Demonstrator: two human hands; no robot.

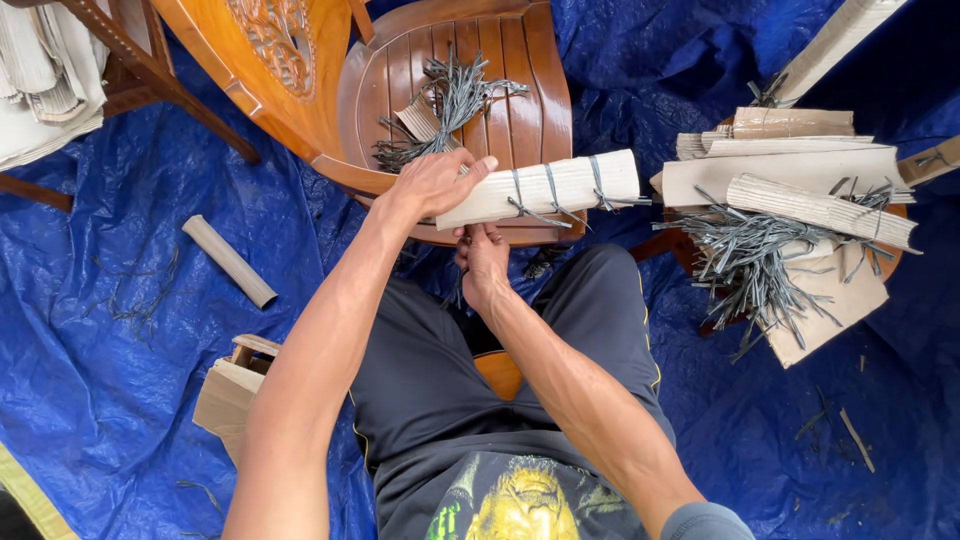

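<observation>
The left hand (432, 182) is clamped over the near end of a rolled cardboard bundle (545, 188) lying on the wooden chair seat (520, 100), while the right hand (483, 256) pinches its underside just below. Two grey strap ties (530, 195) sit just right of the left hand. If the grip slackens, the roll could spring open or slide off the seat edge.

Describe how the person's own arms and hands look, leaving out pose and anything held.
Both forearms are bare, with no sleeves down to the wrists. The left hand and right hand wear no gloves; no watch, bracelet or ring shows. Only at the bottom edge does a grey-blue sleeve hem appear on the right arm.
</observation>
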